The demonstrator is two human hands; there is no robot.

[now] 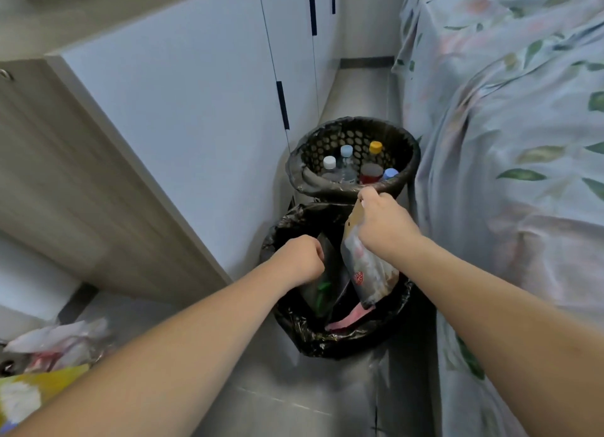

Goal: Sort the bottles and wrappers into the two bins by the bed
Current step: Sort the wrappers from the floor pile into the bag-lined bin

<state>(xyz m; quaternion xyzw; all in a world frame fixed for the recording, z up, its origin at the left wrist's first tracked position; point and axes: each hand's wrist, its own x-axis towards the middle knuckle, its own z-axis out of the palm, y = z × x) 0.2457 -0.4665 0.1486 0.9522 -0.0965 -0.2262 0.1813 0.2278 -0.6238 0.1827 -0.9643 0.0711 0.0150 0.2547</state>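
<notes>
Two black-lined bins stand between the bed and the cupboard. The far bin [405, 178] holds several upright bottles [346, 162] with white, blue and yellow caps. Over the near bin [343, 342], my right hand [385, 224] pinches a grey and brown snack wrapper [369, 270] that hangs down into it. My left hand [300, 260] grips a dark wrapper with green print [322, 289], also over the near bin. A pink wrapper [349, 317] lies inside the near bin.
The bed with a floral sheet [510, 142] runs along the right, close to both bins. A white cupboard [196, 109] stands on the left. More wrappers and a white plastic bag [62, 342] lie on the floor at lower left, beside a yellow package [36, 391].
</notes>
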